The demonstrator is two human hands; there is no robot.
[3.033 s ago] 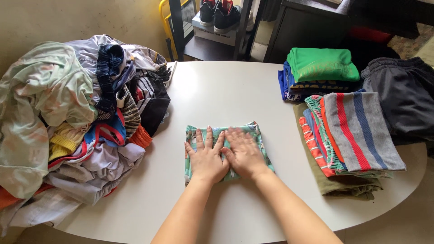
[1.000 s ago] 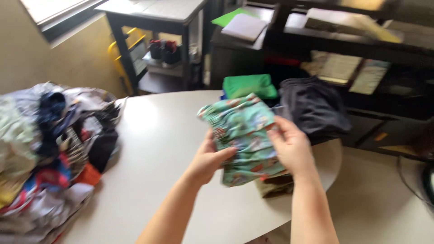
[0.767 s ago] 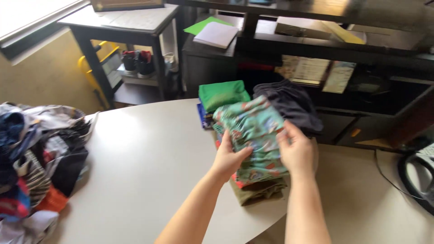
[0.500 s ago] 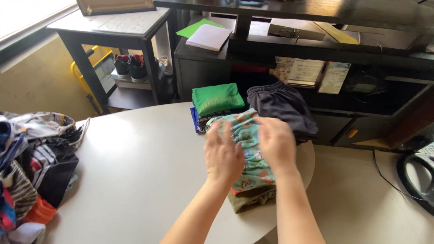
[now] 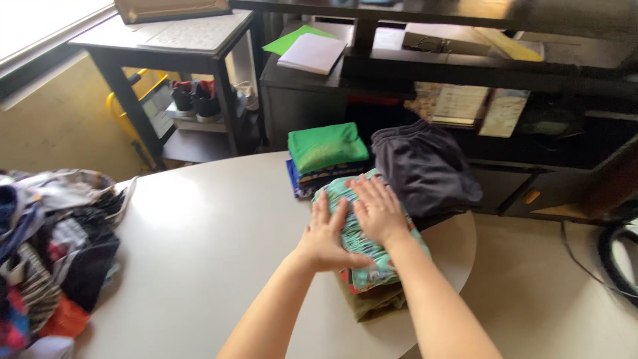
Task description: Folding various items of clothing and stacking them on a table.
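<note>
Head view: both hands lie flat, palms down, fingers spread and straight, on a folded teal patterned garment [image 5: 392,262]. Left hand [image 5: 327,234] covers its near-left part; right hand [image 5: 377,211] sits just beside it, slightly farther up, the two hands touching or nearly so at the thumbs. Neither hand grips anything; they press open on the cloth. The garment tops a small stack at the right end of the white oval table [image 5: 219,246]; under it an olive folded piece [image 5: 372,304] sticks out at the near edge, with a strip of red-orange cloth showing between the two. Just behind the stack stands a second pile with a green folded shirt [image 5: 327,146] on top and blue cloth beneath. To the right of that, touching or just beside the teal garment, lies a dark grey folded garment [image 5: 425,169]. Well apart, at the table's left end, a loose heap of unfolded clothes [image 5: 53,252], mixed colours, partly cut by the frame edge. Behind the table: a dark shelf unit [image 5: 465,60] with papers on it, and a pair of shoes [image 5: 196,100] on a low shelf at the left.
</note>
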